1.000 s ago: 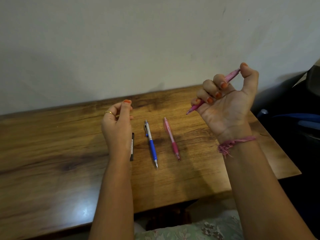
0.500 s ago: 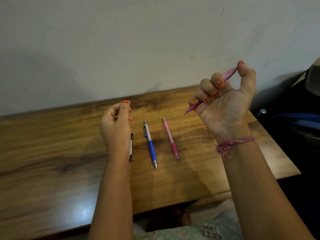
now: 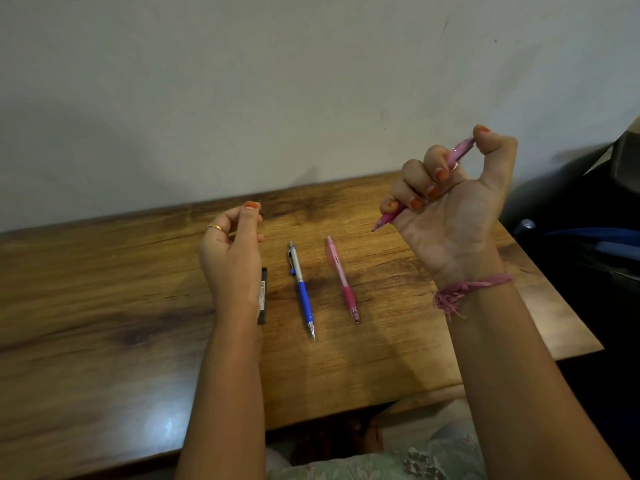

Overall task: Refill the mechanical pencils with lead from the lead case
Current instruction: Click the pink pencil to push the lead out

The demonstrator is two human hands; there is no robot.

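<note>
Right of centre, the right hand (image 3: 450, 209) curls its fingers round a pink mechanical pencil (image 3: 459, 152), thumb pressed on its top end, tip aimed down-left above the wooden table (image 3: 104, 306). Below, a blue mechanical pencil (image 3: 302, 292) and a second pink pencil (image 3: 342, 280) lie side by side, with the black lead case (image 3: 263, 296) half hidden behind the left hand (image 3: 232, 251), whose thumb and fingertips pinch together on something too small to tell. Since half a second ago, hardly anything has shifted.

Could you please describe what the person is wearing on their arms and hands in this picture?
Both forearms are bare, with no sleeves showing. The left hand wears a thin gold ring on one finger. The right hand has a frayed pink thread bracelet tied round its wrist. The visible nails on both hands are painted orange.
</note>
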